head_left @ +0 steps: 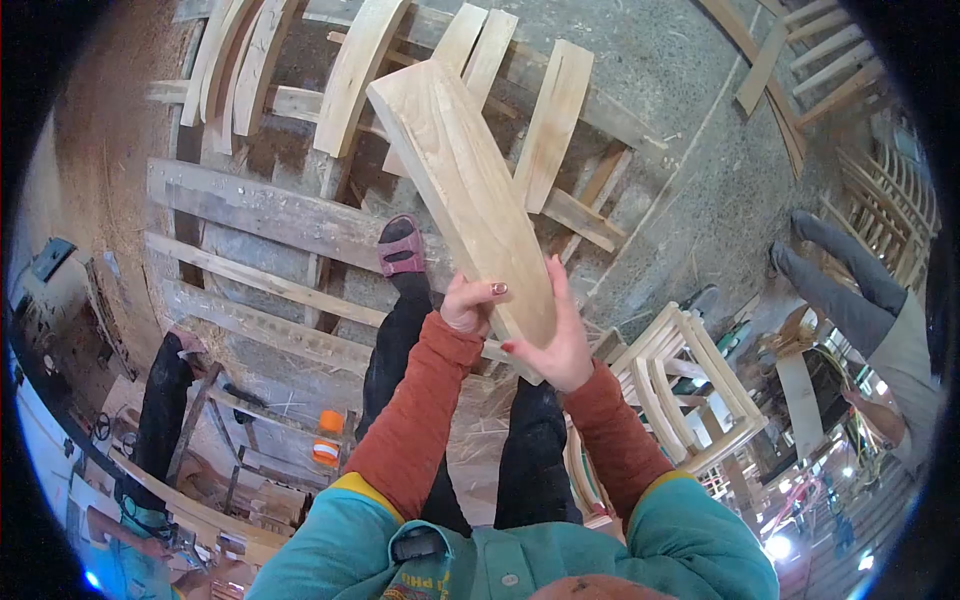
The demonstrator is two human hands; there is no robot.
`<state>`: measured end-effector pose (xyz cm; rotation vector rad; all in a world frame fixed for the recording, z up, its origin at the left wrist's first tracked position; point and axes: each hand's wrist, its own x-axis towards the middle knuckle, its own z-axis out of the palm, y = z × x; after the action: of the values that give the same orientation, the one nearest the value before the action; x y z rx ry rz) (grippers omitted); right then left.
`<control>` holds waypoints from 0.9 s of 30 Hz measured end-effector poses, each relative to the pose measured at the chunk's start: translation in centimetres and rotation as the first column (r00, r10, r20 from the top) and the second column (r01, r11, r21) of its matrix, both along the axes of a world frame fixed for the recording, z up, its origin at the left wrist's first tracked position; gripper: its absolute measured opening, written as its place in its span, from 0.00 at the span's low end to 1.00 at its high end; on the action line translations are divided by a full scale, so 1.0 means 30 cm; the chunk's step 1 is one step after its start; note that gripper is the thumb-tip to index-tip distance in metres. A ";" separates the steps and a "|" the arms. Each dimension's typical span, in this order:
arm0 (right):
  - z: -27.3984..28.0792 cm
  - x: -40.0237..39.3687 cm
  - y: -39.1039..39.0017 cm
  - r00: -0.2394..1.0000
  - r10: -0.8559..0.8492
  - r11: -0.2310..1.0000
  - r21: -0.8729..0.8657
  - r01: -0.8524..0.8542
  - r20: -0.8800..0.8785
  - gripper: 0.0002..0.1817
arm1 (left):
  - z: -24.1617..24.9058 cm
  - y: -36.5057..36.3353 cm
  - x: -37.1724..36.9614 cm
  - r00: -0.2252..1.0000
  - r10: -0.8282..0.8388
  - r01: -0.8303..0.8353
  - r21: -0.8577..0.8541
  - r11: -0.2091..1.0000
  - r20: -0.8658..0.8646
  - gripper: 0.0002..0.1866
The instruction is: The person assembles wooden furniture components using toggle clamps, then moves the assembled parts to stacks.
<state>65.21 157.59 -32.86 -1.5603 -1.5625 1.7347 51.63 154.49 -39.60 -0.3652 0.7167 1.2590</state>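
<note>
A thick, pale wooden piece (pixel 470 190) slants up and to the left in front of me, its near end between my two hands. My left hand (pixel 468 305) wraps round its left edge, thumb on the upper face. On the right edge, my right hand (pixel 563 335) grips the same piece near its lower end, thumb across the face and fingers partly behind it. Curved wooden pieces (pixel 360 75) lie beyond it on a slatted pallet (pixel 270 210) on the floor. Another pale piece (pixel 556 120) rests just right of the held one.
Stacked curved wooden frames (pixel 680 385) stand at the lower right. A person in grey trousers (pixel 835 280) is at the far right. Another person (pixel 165 400) is at the left, near an orange-and-white container (pixel 328 437). Chair-like frames (pixel 885 220) stand at the upper right.
</note>
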 end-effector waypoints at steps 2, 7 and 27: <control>0.008 -0.013 0.001 0.978 0.129 0.987 0.068 -0.142 0.165 0.55 | 0.021 0.018 0.007 1.000 -0.002 0.002 0.019 1.000 -0.005 0.33; -0.086 0.011 -0.027 0.994 -0.051 0.991 -0.121 0.062 0.099 0.56 | -0.022 0.039 0.044 0.929 -0.280 0.246 -0.162 0.956 -0.242 0.32; -1.007 0.113 0.250 0.727 -0.094 0.995 0.096 0.039 0.680 0.56 | -0.115 -0.010 0.039 0.823 -0.259 0.129 -0.277 0.952 -0.505 0.28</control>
<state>68.59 165.10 -63.07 -2.3516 -1.8089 1.0639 52.79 154.17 -43.05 -0.1123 1.3600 1.0844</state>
